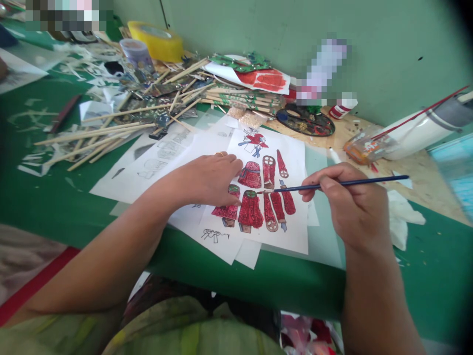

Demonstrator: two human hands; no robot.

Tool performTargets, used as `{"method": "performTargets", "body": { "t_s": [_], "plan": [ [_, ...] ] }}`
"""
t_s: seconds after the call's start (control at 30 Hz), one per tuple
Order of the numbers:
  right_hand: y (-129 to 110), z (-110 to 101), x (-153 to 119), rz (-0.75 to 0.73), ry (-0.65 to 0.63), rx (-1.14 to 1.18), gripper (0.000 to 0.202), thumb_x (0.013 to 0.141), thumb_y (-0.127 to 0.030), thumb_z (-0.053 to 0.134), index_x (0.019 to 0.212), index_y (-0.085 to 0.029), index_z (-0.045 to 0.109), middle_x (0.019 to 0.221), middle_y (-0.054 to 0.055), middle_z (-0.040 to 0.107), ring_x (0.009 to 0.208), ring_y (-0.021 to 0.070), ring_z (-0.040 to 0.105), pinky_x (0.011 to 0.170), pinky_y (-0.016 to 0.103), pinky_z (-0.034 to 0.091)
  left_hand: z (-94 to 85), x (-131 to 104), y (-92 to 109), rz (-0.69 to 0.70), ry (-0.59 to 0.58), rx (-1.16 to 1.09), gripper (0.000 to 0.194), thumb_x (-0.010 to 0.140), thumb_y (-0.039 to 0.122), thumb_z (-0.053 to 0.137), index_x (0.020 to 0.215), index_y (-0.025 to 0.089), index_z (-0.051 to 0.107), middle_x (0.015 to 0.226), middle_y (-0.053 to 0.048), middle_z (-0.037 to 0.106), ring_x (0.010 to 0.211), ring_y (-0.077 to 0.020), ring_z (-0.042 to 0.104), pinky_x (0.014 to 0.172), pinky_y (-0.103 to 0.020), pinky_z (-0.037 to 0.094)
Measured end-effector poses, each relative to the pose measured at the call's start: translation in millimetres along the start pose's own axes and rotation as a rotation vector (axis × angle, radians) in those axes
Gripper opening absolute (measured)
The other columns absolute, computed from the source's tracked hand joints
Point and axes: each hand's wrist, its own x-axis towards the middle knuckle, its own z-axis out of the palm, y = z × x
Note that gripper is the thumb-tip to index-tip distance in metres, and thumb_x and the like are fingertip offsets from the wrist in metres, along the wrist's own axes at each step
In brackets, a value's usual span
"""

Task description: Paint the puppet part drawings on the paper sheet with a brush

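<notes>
Painted paper sheet (251, 209), white with red garment-like shapes, lies right under the fingers of both hands, on top of other loose papers (148, 170) on a green table (55, 192). The left hand (212, 180) rests palm down over the sheet's left part; its fingers lie close together, the thumb apart from them and nearer the wearer, beside a red shape with a green top. A ring (220, 154) circles one finger. The right hand (349, 207) has its thumb and fingers closed on the handle of a dark blue paintbrush (373, 181). From those fingers the brush reaches left, its bristles at the green top of another red shape, just right of the left thumb; whether they touch the paper is too fine to tell.

Beyond the left fingers, pale wooden sticks (125, 130) are strewn in a heap, with a purple-tinted cup (136, 54) and a large yellow tape roll (158, 42) farther off. Beyond the right fingertips sit a dark oval paint palette (295, 123), a small red-and-white jar (342, 107) and a clear container (364, 148) with an orange tint. Crumpled white tissue (406, 217) lies just right of the right hand.
</notes>
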Motion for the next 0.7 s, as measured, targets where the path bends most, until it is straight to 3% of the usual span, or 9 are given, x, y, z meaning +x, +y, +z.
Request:
{"method": "performTargets", "body": {
  "t_s": [0.13, 0.3, 0.47, 0.53, 0.6, 0.7],
  "plan": [
    [4, 2, 2, 0.026, 0.056, 0.068, 0.017, 0.096, -0.028, 0.06, 0.083, -0.027, 0.071, 0.08, 0.002, 0.072, 0.067, 0.0202, 0.069, 0.065, 0.038, 0.056, -0.3, 0, 0, -0.009, 0.0, -0.001, 0.045, 0.083, 0.058, 0.064, 0.107, 0.02, 0.056, 0.11, -0.01, 0.064, 0.104, -0.0294, 0.061, 0.09, -0.04, 0.045],
    [6, 4, 9, 0.006, 0.255, 0.299, 0.019, 0.095, -0.033, 0.064, 0.082, -0.022, 0.07, 0.071, 0.002, 0.069, 0.061, 0.0208, 0.069, 0.056, 0.036, 0.055, -0.2, 0, 0, -0.003, 0.004, -0.021, 0.047, 0.082, 0.059, 0.063, 0.108, 0.02, 0.057, 0.109, -0.01, 0.064, 0.102, -0.0295, 0.061, 0.09, -0.04, 0.045],
    [14, -14, 22, 0.03, 0.315, 0.563, 0.026, 0.102, -0.035, 0.053, 0.087, -0.023, 0.07, 0.07, 0.004, 0.07, 0.064, 0.0187, 0.067, 0.063, 0.035, 0.056, -12.2, -4, -7, -0.032, -0.026, -0.226, 0.052, 0.081, 0.065, 0.06, 0.11, 0.023, 0.056, 0.112, -0.009, 0.066, 0.092, -0.0256, 0.063, 0.077, -0.036, 0.046],
    [23, -24, 27, 0.06, 0.336, 0.649, 0.025, 0.103, -0.038, 0.051, 0.092, -0.025, 0.07, 0.08, 0.004, 0.073, 0.076, 0.0188, 0.07, 0.075, 0.038, 0.059, -17.0, -3, -15, -0.061, 0.041, -0.344, 0.05, 0.081, 0.067, 0.058, 0.105, 0.023, 0.056, 0.106, -0.008, 0.067, 0.086, -0.0234, 0.062, 0.071, -0.034, 0.046],
    [31, -30, 30, 0.129, 0.266, 0.659, 0.019, 0.102, -0.04, 0.051, 0.101, -0.031, 0.068, 0.105, 0.003, 0.075, 0.094, 0.0212, 0.072, 0.087, 0.047, 0.059, -18.0, 0, -25, -0.12, 0.185, -0.405, 0.042, 0.082, 0.062, 0.058, 0.096, 0.023, 0.055, 0.099, -0.007, 0.067, 0.083, -0.0219, 0.062, 0.071, -0.034, 0.047],
    [42, -32, 33, 0.157, 0.233, 0.628, 0.019, 0.1, -0.048, 0.053, 0.11, -0.036, 0.063, 0.133, 0.002, 0.068, 0.111, 0.0242, 0.07, 0.09, 0.053, 0.058, -12.6, 7, -39, -0.231, 0.394, -0.446, 0.028, 0.082, 0.05, 0.058, 0.086, 0.023, 0.052, 0.09, -0.005, 0.066, 0.081, -0.0199, 0.061, 0.073, -0.034, 0.047]
  ]
}}
